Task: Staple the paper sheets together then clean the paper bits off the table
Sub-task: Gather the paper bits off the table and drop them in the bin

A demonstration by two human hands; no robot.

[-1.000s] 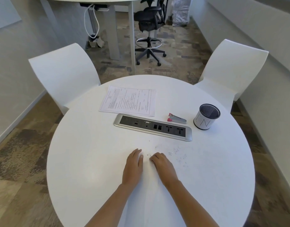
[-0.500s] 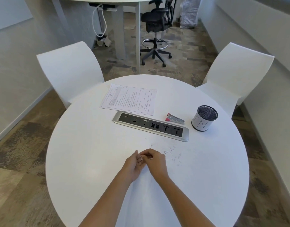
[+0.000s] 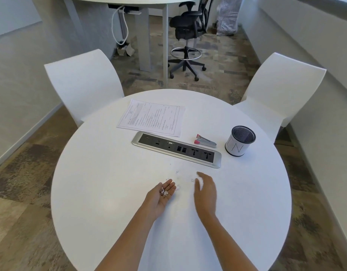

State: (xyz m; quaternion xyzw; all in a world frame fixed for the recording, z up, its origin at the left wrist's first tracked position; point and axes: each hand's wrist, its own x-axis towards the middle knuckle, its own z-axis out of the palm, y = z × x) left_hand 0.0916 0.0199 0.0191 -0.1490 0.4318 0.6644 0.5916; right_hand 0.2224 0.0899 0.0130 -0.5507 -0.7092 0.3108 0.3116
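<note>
Paper bits [image 3: 165, 192]: small pile in upturned palm of left hand [image 3: 159, 198], fingers relaxed, centre of tabletop [image 3: 110, 173] toward near edge. Stray bits [image 3: 177, 173] on tabletop between hands and socket panel [image 3: 176, 149]. Right hand [image 3: 205, 190] straight-fingered, holding nothing, blurred. Paper sheets [image 3: 152, 120] toward far edge; stapler [image 3: 205, 141] just behind panel; mesh cup [image 3: 239, 140] toward right edge.

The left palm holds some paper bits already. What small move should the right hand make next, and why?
Probably the right hand should pinch up the few loose paper bits lying on the table between the two hands and drop them into the left hand. That hand lies palm up beside them, with gathered bits in it.
</note>
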